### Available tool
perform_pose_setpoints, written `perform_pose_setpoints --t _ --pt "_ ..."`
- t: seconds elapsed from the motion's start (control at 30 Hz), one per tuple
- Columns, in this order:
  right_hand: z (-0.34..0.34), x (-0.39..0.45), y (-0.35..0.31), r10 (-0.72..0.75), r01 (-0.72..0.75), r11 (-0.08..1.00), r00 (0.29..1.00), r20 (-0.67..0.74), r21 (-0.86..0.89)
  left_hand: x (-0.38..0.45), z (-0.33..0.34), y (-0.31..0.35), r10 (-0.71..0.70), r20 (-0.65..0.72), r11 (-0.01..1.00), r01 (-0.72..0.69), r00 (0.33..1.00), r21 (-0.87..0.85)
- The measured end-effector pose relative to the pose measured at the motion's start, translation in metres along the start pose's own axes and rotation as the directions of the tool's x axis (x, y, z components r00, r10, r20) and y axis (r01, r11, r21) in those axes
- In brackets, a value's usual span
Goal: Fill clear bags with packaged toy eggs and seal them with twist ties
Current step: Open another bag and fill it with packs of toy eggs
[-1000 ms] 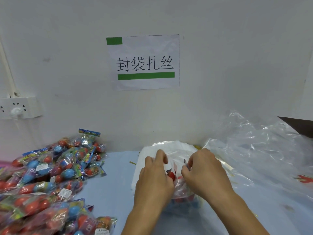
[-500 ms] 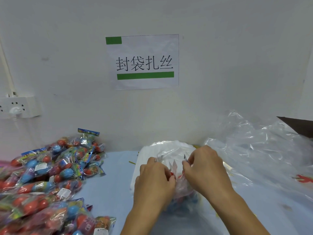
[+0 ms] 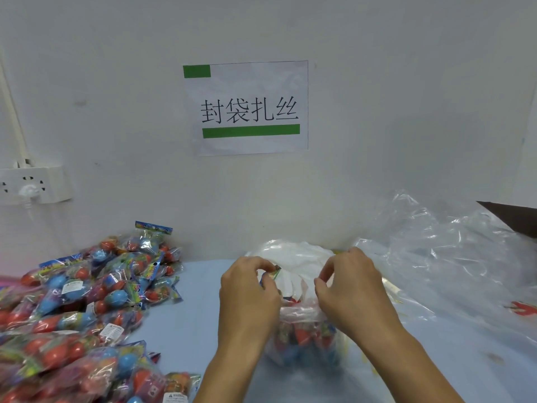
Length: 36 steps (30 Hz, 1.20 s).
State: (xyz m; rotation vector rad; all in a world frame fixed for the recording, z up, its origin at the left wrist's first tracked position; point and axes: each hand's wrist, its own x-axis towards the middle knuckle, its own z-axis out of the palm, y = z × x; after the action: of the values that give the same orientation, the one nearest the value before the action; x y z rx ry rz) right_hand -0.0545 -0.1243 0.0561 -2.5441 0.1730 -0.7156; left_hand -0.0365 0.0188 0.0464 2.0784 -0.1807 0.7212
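A clear bag [image 3: 302,333] holding packaged toy eggs stands on the blue table [image 3: 186,338] between my hands. My left hand [image 3: 247,298] pinches the bag's mouth on its left side, beside the coloured header of a pack [image 3: 271,276] that sticks up. My right hand [image 3: 354,292] has curled fingers at the mouth's right side and seems to pinch the plastic. Whether a twist tie is in either hand cannot be made out.
A big heap of packaged toy eggs [image 3: 87,309] covers the table's left side. Loose clear bags [image 3: 453,251] lie crumpled at the right, with a white stack [image 3: 296,251] behind the hands. A wall with a paper sign [image 3: 247,109] and a socket [image 3: 32,184] rises close behind.
My hands have drawn apart, spreading the bag's mouth. The left hand has lifted and a pack's header now shows at the opening.
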Motion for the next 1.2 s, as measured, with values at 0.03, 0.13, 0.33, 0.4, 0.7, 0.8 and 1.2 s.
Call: perform_pose_setpoints --t 0.03,0.13,0.33,0.4,0.7,0.8,1.2 --pt "-0.001 -0.001 -0.002 -0.05 0.05 0.997 0.999 0.003 0.054 0.001 -0.002 0.0 -0.003 -0.017 1.0 0.003 1.0 -0.007" --pt "0.002 -0.004 -0.005 -0.29 0.269 0.949 0.949 0.124 0.165 0.002 -0.007 0.001 -0.007 -0.032 0.999 0.005 0.999 -0.048" --pt "0.007 -0.008 -0.006 -0.264 0.265 0.964 0.925 0.274 0.033 0.004 -0.01 -0.004 0.022 -0.002 0.997 -0.022 1.0 0.079" --pt "0.006 -0.007 -0.005 -0.216 0.235 0.971 0.939 0.269 -0.041 0.002 -0.009 -0.006 0.029 0.03 0.983 -0.034 0.999 0.182" --pt "0.006 -0.011 -0.009 -0.192 0.212 0.976 0.945 0.265 -0.049 -0.007 -0.014 -0.002 -0.045 0.157 0.871 -0.039 0.986 0.491" --pt "0.007 -0.011 -0.008 -0.198 0.221 0.973 0.944 0.263 -0.059 -0.008 -0.015 0.0 -0.004 0.204 0.904 -0.084 0.979 0.419" --pt "0.004 -0.011 -0.009 -0.172 0.206 0.972 0.953 0.248 -0.116 -0.004 -0.015 0.004 -0.013 0.136 0.944 -0.032 0.991 0.328"
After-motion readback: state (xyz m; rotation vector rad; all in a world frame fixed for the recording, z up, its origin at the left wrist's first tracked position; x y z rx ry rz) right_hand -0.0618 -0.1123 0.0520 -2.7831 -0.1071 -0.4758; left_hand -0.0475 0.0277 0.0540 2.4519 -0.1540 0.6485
